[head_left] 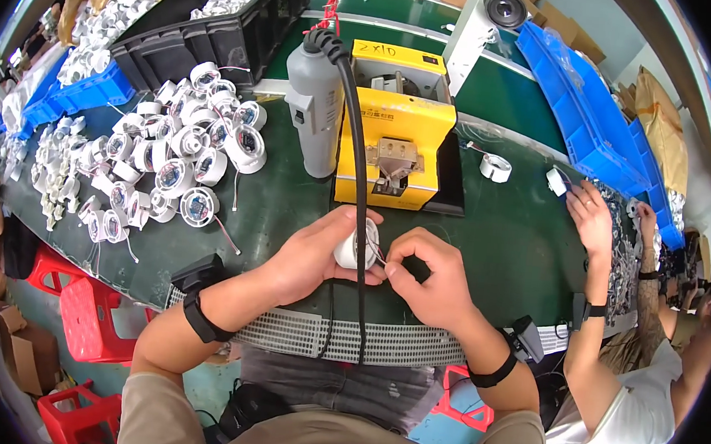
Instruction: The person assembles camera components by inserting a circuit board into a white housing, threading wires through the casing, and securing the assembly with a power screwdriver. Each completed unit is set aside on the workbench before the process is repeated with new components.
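My left hand is wrapped round a white round plastic housing above the near part of the green bench. Thin wires come out of the housing on its right. My right hand is closed in a pinch at those wires, thumb and forefinger together beside the housing. A black cable hangs in front of the housing and hides part of it. Just beyond my hands stands a yellow machine with a metal fixture on its front. A grey power screwdriver hangs to its left.
Many white round housings with wires are heaped on the left, before a black crate. Another white ring lies right of the machine. A co-worker's hand reaches to a white part near blue bins. Red stools stand below left.
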Demonstrator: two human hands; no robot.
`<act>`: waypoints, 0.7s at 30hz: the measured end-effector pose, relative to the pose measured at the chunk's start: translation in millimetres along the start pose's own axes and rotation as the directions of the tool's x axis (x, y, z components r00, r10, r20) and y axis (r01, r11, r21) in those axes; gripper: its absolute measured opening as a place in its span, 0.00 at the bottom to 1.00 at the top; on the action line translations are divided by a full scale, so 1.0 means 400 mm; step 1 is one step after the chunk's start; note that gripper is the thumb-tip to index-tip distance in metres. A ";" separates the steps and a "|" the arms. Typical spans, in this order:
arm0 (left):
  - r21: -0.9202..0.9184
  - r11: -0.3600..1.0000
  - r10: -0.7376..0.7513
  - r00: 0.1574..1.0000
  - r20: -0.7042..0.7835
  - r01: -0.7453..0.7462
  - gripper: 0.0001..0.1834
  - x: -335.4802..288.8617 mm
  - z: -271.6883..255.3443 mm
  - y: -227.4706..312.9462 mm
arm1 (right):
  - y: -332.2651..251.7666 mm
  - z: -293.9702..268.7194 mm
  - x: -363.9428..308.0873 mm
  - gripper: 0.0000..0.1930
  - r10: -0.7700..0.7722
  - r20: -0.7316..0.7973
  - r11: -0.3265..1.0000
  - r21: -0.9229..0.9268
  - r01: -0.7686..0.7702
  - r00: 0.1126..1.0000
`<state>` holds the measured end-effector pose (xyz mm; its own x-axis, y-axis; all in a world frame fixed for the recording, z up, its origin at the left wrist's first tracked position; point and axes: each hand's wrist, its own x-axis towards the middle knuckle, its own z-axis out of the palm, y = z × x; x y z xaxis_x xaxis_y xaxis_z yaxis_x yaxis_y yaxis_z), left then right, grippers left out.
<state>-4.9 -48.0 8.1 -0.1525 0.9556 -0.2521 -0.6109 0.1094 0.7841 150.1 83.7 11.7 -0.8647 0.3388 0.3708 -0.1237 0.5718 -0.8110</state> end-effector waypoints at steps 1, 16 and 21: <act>0.004 1.000 0.002 1.000 -0.006 -0.002 0.25 0.000 0.000 -0.001 | 0.001 0.003 0.000 0.05 0.043 0.000 0.999 0.032 -0.043 0.999; -0.192 0.974 0.155 0.971 0.185 -0.119 0.20 0.053 -0.001 -0.066 | 0.042 0.012 -0.028 0.04 0.278 -0.122 0.917 0.329 -0.225 0.953; -0.059 0.982 0.187 0.976 0.113 -0.181 0.19 0.027 0.009 -0.051 | 0.030 0.049 -0.007 0.04 0.128 -0.180 0.983 0.150 -0.102 0.975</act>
<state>8.8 -38.9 -8.6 -0.1752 0.9839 -0.0354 -0.6182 -0.0819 0.7817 141.4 75.1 -8.0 -0.7713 0.5386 0.3392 -0.1067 0.4160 -0.9031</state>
